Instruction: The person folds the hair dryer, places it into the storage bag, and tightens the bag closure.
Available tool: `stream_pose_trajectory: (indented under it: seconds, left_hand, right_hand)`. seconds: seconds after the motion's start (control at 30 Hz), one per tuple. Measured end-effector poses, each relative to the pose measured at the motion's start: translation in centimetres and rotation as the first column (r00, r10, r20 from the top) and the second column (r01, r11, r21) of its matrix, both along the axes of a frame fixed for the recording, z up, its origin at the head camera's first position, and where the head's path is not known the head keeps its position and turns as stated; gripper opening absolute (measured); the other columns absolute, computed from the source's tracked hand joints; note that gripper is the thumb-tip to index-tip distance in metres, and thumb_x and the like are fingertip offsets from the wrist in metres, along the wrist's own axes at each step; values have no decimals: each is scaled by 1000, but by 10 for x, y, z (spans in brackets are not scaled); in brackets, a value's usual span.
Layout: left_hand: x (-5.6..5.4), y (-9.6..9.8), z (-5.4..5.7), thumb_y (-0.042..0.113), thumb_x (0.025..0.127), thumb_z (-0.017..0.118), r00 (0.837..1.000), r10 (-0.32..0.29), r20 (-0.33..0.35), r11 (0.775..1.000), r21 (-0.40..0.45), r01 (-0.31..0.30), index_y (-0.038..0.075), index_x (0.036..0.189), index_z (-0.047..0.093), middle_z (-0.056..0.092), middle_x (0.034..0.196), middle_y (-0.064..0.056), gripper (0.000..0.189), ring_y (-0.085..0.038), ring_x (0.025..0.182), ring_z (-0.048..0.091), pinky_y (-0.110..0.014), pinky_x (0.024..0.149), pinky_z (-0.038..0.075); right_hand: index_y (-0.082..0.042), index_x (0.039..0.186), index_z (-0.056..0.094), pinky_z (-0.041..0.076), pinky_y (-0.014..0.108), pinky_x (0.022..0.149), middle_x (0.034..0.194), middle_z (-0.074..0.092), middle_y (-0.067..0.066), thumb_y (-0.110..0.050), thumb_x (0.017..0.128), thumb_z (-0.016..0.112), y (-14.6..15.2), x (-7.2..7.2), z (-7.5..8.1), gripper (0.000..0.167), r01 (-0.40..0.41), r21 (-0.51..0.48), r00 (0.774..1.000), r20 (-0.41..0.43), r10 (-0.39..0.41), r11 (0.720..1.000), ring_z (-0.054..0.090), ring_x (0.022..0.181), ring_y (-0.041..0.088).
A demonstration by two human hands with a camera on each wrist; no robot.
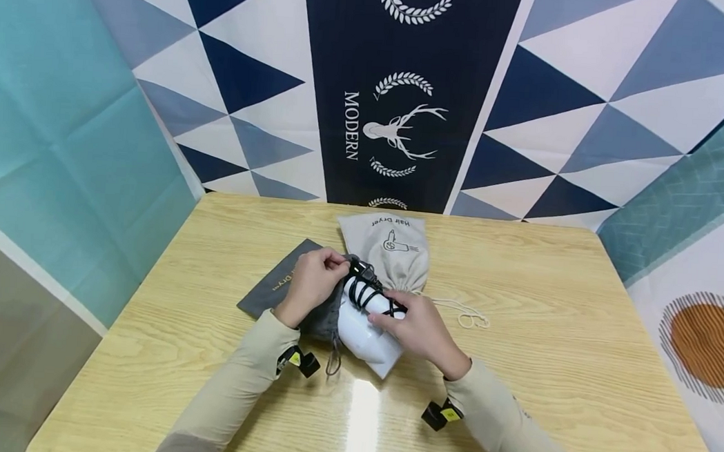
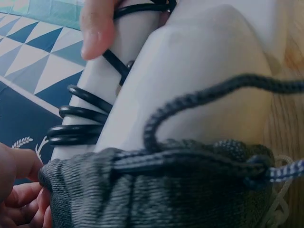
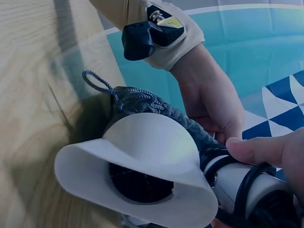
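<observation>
A white hair dryer point(image 1: 358, 331) lies partly inside a dark grey drawstring bag point(image 1: 271, 289), its body tucked into the bag's mouth. Black cord point(image 2: 80, 114) is wound around the handle, and a plug point(image 1: 368, 273) shows near the bag's opening. My right hand point(image 1: 421, 328) grips the cord-wrapped handle from the right, thumb on the near side. With its fingertips, my left hand point(image 1: 313, 282) pinches the bag's rim by the plug. The wide flat nozzle point(image 3: 83, 164) sticks out of the bag. The bag's drawstring point(image 2: 199, 97) crosses the dryer body.
Just behind, a beige drawstring bag point(image 1: 391, 252) printed "Hair Dryer" lies on the wooden table point(image 1: 520, 284), its white cord point(image 1: 471, 317) trailing right. A patterned cloth backdrop point(image 1: 406, 118) stands along the table's back edge.
</observation>
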State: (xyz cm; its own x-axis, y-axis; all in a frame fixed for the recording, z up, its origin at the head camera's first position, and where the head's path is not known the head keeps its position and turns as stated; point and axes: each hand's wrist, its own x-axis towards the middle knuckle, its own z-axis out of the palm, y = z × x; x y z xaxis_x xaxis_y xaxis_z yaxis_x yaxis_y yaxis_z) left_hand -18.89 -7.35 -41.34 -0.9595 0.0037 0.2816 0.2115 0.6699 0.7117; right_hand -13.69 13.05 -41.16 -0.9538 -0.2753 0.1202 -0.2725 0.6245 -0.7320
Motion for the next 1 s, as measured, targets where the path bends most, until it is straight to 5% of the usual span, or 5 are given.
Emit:
stream_pose_trajectory:
  seconds: [0.23,0.6,0.77,1.0]
  left_hand:
    - [-2,1,3,19,86,70,997,63,-41,998,0,-63,8,81,73,72,75,-7,12,-22,68,66,-36,68,51]
    - [8,4,6,13,85,70,984,-86,-154,994,-76,75,10,78,70,68,70,-2,8,-13,61,62,-29,62,51]
    - [18,-3,5,9,83,70,963,-150,-224,978,-177,111,11,76,68,64,69,1,7,-10,60,56,-28,62,48]
    - [28,-11,-2,13,84,72,954,-276,-115,926,-299,232,14,78,68,61,69,6,8,-4,60,52,-20,58,42]
  right_hand:
    - [0,117,69,54,41,83,110,72,17,-28,78,80,2,-2,8,50,-93,66,995,-23,95,993,69,98,29]
    - [3,116,68,54,41,84,101,74,16,-32,80,78,-12,-10,15,51,-159,171,987,26,157,972,69,96,28]
    - [-1,108,72,50,31,73,94,73,9,-30,82,76,-15,-15,7,39,-79,55,990,118,72,995,62,82,17]
    - [1,107,71,50,32,77,101,72,12,-28,84,75,-17,-14,-16,37,86,-70,973,219,-69,994,63,89,20]
